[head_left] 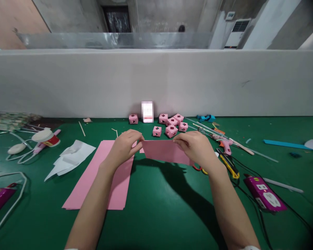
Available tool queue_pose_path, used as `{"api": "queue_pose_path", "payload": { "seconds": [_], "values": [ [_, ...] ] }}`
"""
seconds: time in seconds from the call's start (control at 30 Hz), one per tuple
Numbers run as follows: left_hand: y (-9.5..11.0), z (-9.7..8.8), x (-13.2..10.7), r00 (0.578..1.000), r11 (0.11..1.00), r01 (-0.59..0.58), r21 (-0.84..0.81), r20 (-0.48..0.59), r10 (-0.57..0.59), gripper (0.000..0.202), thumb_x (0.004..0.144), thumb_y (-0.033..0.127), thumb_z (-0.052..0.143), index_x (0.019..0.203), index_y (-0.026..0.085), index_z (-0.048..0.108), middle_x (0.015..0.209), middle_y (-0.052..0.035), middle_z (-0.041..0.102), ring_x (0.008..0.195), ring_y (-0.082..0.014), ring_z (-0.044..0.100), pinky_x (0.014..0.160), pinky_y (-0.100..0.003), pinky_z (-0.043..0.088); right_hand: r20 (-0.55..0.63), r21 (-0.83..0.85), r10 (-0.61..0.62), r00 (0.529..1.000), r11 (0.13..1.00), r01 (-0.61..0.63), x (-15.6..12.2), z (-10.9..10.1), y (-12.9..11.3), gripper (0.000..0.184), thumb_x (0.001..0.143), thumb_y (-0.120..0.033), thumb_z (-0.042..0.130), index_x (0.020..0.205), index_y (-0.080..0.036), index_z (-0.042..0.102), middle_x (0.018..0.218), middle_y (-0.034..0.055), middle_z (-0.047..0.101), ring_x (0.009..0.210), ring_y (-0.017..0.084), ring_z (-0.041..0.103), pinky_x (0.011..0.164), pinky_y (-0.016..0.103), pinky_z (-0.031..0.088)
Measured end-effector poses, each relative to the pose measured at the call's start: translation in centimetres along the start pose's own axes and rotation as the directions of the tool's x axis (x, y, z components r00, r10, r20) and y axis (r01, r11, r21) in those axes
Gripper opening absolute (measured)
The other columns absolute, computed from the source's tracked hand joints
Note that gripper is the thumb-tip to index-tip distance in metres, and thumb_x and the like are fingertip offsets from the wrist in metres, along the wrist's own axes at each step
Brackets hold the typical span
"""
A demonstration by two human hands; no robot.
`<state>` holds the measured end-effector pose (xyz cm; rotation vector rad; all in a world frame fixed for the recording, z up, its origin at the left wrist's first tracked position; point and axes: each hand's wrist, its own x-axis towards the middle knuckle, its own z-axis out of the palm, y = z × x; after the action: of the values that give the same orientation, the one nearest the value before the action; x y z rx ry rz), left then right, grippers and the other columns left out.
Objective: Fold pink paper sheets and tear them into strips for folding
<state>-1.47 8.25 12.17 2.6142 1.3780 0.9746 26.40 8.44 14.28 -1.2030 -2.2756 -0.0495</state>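
Observation:
A strip of pink paper [165, 151] is held up between both hands above the green table. My left hand [127, 144] pinches its upper left corner, fingers closed. At the upper right end, my right hand [194, 144] grips the same strip between thumb and fingers. Beneath my left forearm lies a stack of pink paper sheets [94, 180]. Behind the strip sit several small folded pink paper boxes [171, 131] with dark diamond-shaped openings. Scissors with red and yellow handles [197, 168] are partly hidden behind the strip and my right hand.
On the right are a pink glue gun [226, 146], a yellow utility knife [230, 166] and a purple power strip [265, 194] with cords. White paper scraps [70, 158] and a paper cup [47, 137] lie left. A lit phone [147, 113] leans against the white partition [94, 83].

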Motion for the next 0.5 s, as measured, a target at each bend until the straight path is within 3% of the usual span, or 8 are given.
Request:
{"api": "queue_pose_path", "payload": {
  "seconds": [0.13, 0.33, 0.5],
  "values": [
    [0.0, 0.1, -0.1, 0.999, 1.000, -0.015, 0.022, -0.044, 0.016, 0.014, 0.092, 0.017, 0.053, 0.098, 0.022, 0.065, 0.100, -0.0043, 0.072, 0.100, -0.0217, 0.064, 0.086, -0.038, 0.050, -0.012, -0.029, 0.000, 1.000, 1.000, 0.000, 0.0, 0.0, -0.2, 0.017, 0.093, -0.016, 0.058, 0.085, -0.022, 0.071, 0.078, 0.0011, 0.074, 0.073, 0.019, 0.064, 0.072, 0.029, 0.041],
    [1.3, 1.4, 0.3, 0.992, 0.992, -0.127, -0.018, -0.010, 0.127, 0.017, 0.096, 0.018, 0.050, 0.104, 0.021, 0.065, 0.105, -0.0058, 0.073, 0.098, -0.0209, 0.065, 0.083, -0.037, 0.050, 0.042, -0.063, -0.081, 0.996, 0.995, 0.083, -0.1, 1.6, -1.7, 0.017, 0.093, -0.014, 0.058, 0.087, -0.020, 0.072, 0.078, 0.0035, 0.075, 0.074, 0.020, 0.064, 0.080, 0.032, 0.041],
    [1.9, 1.9, 0.4, 0.991, 0.991, -0.135, -0.013, -0.004, 0.135, 0.012, 0.094, 0.019, 0.052, 0.094, 0.020, 0.064, 0.093, -0.0042, 0.072, 0.088, -0.0197, 0.064, 0.078, -0.035, 0.049, 0.026, -0.064, -0.120, 0.992, 0.991, 0.122, -0.1, 2.3, -2.0, 0.017, 0.093, -0.016, 0.059, 0.083, -0.021, 0.072, 0.077, 0.0034, 0.074, 0.071, 0.018, 0.063, 0.079, 0.032, 0.041]
  ]
}}
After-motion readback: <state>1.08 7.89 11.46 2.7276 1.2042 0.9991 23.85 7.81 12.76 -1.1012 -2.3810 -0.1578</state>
